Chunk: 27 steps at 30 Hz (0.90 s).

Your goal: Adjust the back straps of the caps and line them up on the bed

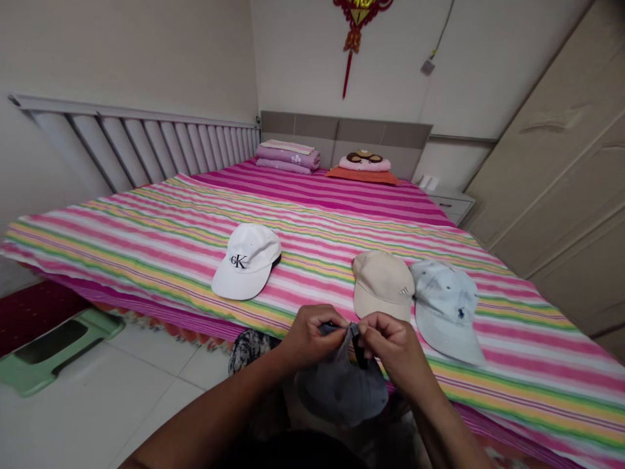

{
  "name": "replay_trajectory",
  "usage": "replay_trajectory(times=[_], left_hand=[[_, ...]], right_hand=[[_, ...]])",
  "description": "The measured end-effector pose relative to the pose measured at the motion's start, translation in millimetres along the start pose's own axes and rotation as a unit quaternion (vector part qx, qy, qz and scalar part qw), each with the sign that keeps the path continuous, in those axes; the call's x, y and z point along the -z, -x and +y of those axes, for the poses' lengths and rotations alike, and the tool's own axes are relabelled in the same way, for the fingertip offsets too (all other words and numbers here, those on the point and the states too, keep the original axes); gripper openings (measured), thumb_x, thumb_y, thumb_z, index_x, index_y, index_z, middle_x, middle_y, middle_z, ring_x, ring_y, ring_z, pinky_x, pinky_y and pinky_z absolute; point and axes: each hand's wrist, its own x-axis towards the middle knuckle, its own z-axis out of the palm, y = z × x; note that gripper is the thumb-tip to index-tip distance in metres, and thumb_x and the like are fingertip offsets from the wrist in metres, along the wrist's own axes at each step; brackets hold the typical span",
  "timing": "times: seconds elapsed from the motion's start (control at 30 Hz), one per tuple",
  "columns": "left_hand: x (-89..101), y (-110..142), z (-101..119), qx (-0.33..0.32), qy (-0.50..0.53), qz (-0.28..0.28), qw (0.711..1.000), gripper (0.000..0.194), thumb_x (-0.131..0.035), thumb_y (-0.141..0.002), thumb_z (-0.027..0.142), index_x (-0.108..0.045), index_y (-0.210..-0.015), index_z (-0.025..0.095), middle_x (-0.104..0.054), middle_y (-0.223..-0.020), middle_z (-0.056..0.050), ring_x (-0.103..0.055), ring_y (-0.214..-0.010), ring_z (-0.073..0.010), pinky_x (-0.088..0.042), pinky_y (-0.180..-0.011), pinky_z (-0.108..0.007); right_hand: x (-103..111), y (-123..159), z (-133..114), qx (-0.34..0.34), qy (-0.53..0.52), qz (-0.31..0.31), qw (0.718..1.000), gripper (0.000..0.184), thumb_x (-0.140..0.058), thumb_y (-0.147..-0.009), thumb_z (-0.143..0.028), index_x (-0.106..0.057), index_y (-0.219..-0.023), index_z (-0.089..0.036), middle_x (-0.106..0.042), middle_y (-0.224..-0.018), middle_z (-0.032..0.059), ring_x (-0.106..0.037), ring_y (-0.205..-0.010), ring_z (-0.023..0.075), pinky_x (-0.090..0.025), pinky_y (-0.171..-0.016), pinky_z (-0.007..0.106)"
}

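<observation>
A dark grey baseball cap (pixel 336 391) hangs between my hands in front of the bed's near edge. Its back strap and opening face up toward me. My left hand (pixel 315 335) pinches one side of the strap, thumb against fingers. My right hand (pixel 390 339) grips the strap's other side close by, with a dark strap end showing under the fingers. Just beyond my right hand lies a beige cap (pixel 383 283), partly covered by that hand. A pale blue cap (pixel 446 306) touches it on the right. Farther left rests a white cap (pixel 249 257) with black letters.
Striped cloth (pixel 161 228) covers the bed. Folded bedding (pixel 288 159) and a pink pillow stack (pixel 364 166) sit by the headboard (pixel 312 127). A green stool (pixel 53 352) stands on the floor at left, a nightstand (pixel 452 202) at the far right.
</observation>
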Motion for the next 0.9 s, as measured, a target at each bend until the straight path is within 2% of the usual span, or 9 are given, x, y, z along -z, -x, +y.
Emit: replay_trajectory(times=[0.07, 0.13, 0.23, 0.3, 0.47, 0.63, 0.7, 0.83, 0.9], left_hand=[[1.1, -0.5, 0.3, 0.042, 0.020, -0.008, 0.999, 0.012, -0.058, -0.069, 0.023, -0.065, -0.066, 0.014, -0.064, -0.063, -0.004, -0.055, -0.057, -0.0110, -0.041, -0.056, -0.020], [2.9, -1.8, 0.8, 0.075, 0.044, -0.011, 0.996, 0.014, -0.060, -0.068, 0.026, -0.064, -0.065, 0.013, -0.063, -0.061, -0.003, -0.054, -0.057, -0.0109, -0.040, -0.055, -0.020], [5.4, -3.8, 0.3, 0.108, 0.084, -0.017, 0.990, 0.014, -0.062, -0.066, 0.027, -0.064, -0.063, 0.013, -0.061, -0.060, -0.002, -0.052, -0.056, -0.0101, -0.039, -0.055, -0.020], [6.1, -4.2, -0.8, 0.133, 0.118, -0.017, 0.984, 0.015, -0.063, -0.065, 0.027, -0.064, -0.063, 0.012, -0.061, -0.059, -0.001, -0.050, -0.055, -0.0093, -0.038, -0.054, -0.019], [3.5, -2.7, -0.9, 0.188, 0.172, -0.021, 0.967, 0.015, -0.065, -0.062, 0.026, -0.063, -0.062, 0.011, -0.059, -0.057, -0.001, -0.048, -0.053, -0.0086, -0.036, -0.052, -0.019], [0.1, -2.2, 0.2, 0.212, 0.192, -0.019, 0.958, 0.016, -0.068, -0.059, 0.026, -0.063, -0.059, 0.010, -0.057, -0.054, 0.000, -0.047, -0.053, -0.0082, -0.036, -0.052, -0.019], [1.2, -2.7, -0.8, 0.217, 0.215, -0.018, 0.952, 0.017, -0.070, -0.056, 0.026, -0.063, -0.060, 0.011, -0.057, -0.054, 0.000, -0.046, -0.052, -0.0079, -0.036, -0.051, -0.019], [8.8, -3.9, -1.1, 0.221, 0.257, -0.009, 0.941, 0.020, -0.071, -0.055, 0.027, -0.062, -0.061, 0.011, -0.058, -0.055, 0.000, -0.047, -0.051, -0.0074, -0.037, -0.050, -0.020], [12.0, -4.5, 0.0, 0.224, 0.264, -0.012, 0.938, 0.021, -0.072, -0.055, 0.028, -0.062, -0.061, 0.011, -0.059, -0.056, 0.000, -0.048, -0.051, -0.0076, -0.038, -0.052, -0.020]], right_hand=[[0.9, 0.9, -1.4, 0.031, 0.019, 0.020, 0.999, 0.019, -0.048, -0.076, -0.027, -0.055, -0.063, -0.015, -0.053, -0.050, -0.0006, -0.048, -0.044, 0.0112, -0.037, -0.041, 0.021], [1.9, 2.9, -2.7, 0.121, 0.089, 0.047, 0.988, 0.014, -0.048, -0.078, -0.023, -0.059, -0.075, -0.015, -0.058, -0.060, 0.0017, -0.052, -0.052, 0.0125, -0.042, -0.048, 0.022], [3.3, 6.2, -2.4, 0.251, 0.193, 0.018, 0.948, 0.023, -0.046, -0.081, -0.016, -0.058, -0.100, -0.016, -0.061, -0.078, 0.0051, -0.056, -0.065, 0.0133, -0.045, -0.058, 0.023], [3.6, 8.2, -0.3, 0.302, 0.251, -0.002, 0.920, 0.028, -0.044, -0.083, -0.012, -0.055, -0.108, -0.015, -0.061, -0.081, 0.0066, -0.057, -0.071, 0.0141, -0.045, -0.061, 0.024], [0.5, 13.7, 4.7, 0.373, 0.372, 0.042, 0.849, 0.020, -0.045, -0.083, -0.011, -0.057, -0.099, -0.010, -0.061, -0.070, 0.0061, -0.054, -0.065, 0.0160, -0.040, -0.060, 0.028], [-1.1, 12.5, 2.4, 0.393, 0.454, 0.076, 0.796, 0.014, -0.045, -0.084, -0.014, -0.057, -0.077, -0.015, -0.053, -0.056, 0.0017, -0.047, -0.053, 0.0149, -0.031, -0.054, 0.029], [1.2, 9.4, 1.4, 0.386, 0.444, 0.080, 0.805, 0.015, -0.044, -0.083, -0.014, -0.055, -0.073, -0.016, -0.052, -0.057, 0.0013, -0.047, -0.053, 0.0143, -0.032, -0.054, 0.028], [7.9, 4.5, -1.7, 0.303, 0.313, 0.102, 0.895, 0.012, -0.043, -0.083, -0.015, -0.051, -0.075, -0.017, -0.055, -0.062, 0.0007, -0.052, -0.055, 0.0122, -0.037, -0.051, 0.023], [8.8, 3.8, -4.3, 0.278, 0.268, 0.105, 0.916, 0.010, -0.043, -0.084, -0.017, -0.052, -0.082, -0.018, -0.059, -0.067, 0.0020, -0.056, -0.060, 0.0129, -0.041, -0.054, 0.022]])
